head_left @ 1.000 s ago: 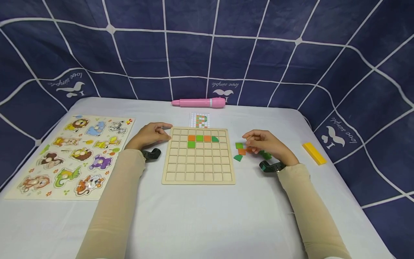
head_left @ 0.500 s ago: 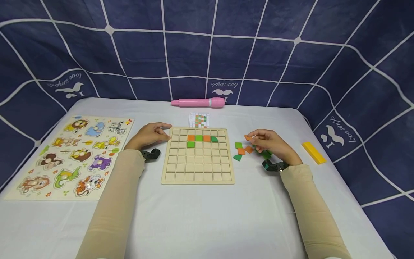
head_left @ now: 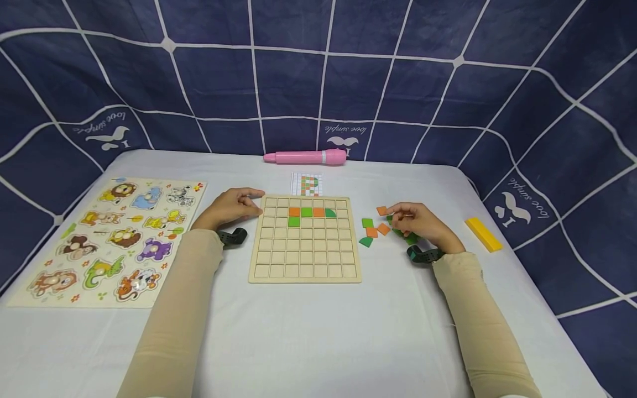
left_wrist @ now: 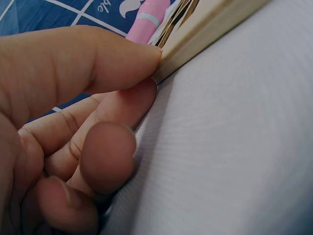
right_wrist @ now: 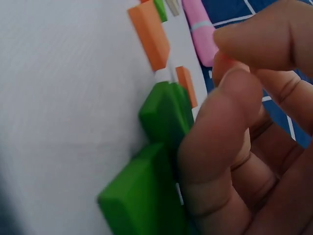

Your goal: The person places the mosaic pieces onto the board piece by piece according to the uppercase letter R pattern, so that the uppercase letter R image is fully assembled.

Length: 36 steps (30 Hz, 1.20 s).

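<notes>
In the head view, a square wooden grid board bears several orange and green tiles in its upper rows. My left hand is at the board's left side, its thumb and index fingertips touching the edge near the far corner. My right hand hovers over loose tiles, fingers loosely bent and nothing visible between them. Just left of its index fingertip lies an orange square tile. Green tiles lie beneath that hand, partly hidden in the head view. A green quarter-round tile lies nearer the board.
Behind the board is a small pattern card, with a pink microphone-shaped pen beyond it. An animal puzzle board covers the table's left side. At the right lies a yellow bar.
My right hand has drawn slightly to the right, uncovering the orange square tile and another orange tile nearer to me. My left hand and the board have stayed in place.
</notes>
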{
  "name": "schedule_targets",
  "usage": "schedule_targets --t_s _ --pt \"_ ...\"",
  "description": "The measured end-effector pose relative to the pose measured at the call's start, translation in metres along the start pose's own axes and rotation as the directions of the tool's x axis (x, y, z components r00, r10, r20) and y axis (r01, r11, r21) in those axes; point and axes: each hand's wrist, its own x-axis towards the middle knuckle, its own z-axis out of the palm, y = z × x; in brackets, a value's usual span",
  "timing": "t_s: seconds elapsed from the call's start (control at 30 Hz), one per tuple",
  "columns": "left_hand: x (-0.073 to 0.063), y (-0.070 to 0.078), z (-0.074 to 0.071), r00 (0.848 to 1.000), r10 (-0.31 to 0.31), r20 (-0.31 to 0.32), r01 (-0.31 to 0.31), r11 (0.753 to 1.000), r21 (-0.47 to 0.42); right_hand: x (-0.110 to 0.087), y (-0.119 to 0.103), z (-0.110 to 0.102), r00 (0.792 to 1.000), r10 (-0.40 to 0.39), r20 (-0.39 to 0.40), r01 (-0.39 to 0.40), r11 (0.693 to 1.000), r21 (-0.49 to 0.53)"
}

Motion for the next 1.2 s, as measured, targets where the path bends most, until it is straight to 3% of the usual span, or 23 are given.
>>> schedule_targets --t_s 0.37,0.63,1.2 --pt "0.0014 -0.0006 -0.0012 1.0 -0.001 0.003 0.001 1.0 -0.008 0.0039 -0.0006 0.0062 0.996 -0.078 0.032 0.082 0.982 -0.168" --pt "-0.0008 0.0014 -0.0007 1.0 -0.001 -0.009 0.001 1.0 -0.006 0.0028 -0.0042 0.0099 0.998 -0.066 0.007 0.065 0.958 -0.28" --pt "-0.0015 -0.0004 0.0 1.0 0.002 -0.009 -0.002 1.0 0.011 0.004 -0.0041 0.0083 0.999 0.012 -0.036 -0.023 0.946 -0.324"
